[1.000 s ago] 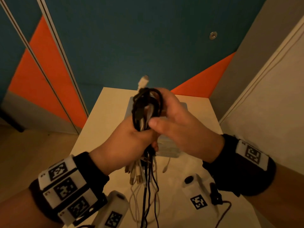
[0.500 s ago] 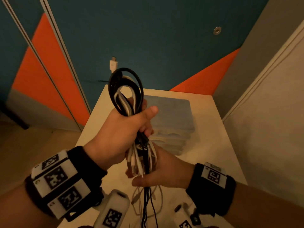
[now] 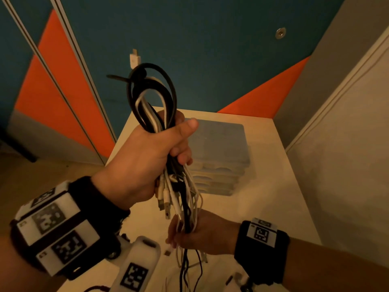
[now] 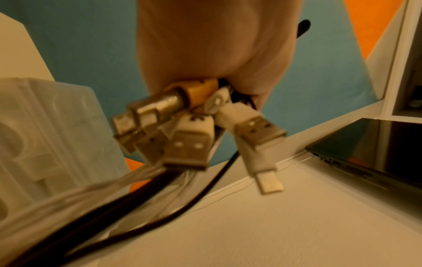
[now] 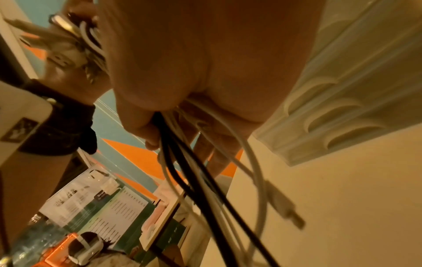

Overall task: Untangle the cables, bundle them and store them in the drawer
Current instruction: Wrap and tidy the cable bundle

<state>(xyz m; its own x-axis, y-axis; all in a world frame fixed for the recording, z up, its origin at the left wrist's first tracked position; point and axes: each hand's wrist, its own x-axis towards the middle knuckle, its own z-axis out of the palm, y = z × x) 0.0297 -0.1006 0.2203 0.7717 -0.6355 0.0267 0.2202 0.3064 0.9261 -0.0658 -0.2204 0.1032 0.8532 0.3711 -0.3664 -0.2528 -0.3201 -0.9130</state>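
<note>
Head view – left hand (image 3: 147,157) grips cables (image 3: 153,106)

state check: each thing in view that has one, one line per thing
left hand: fist gripping the cable bundle, raised above the table
right hand: below the left, fingers curled round the hanging strands
cable bundle: folded into loops at the top, not tied; plug ends and tails hanging loose
drawer unit: on the table, drawers closed

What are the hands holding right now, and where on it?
The left hand grips the cable bundle at its middle; the right hand holds its trailing strands lower down.
</note>
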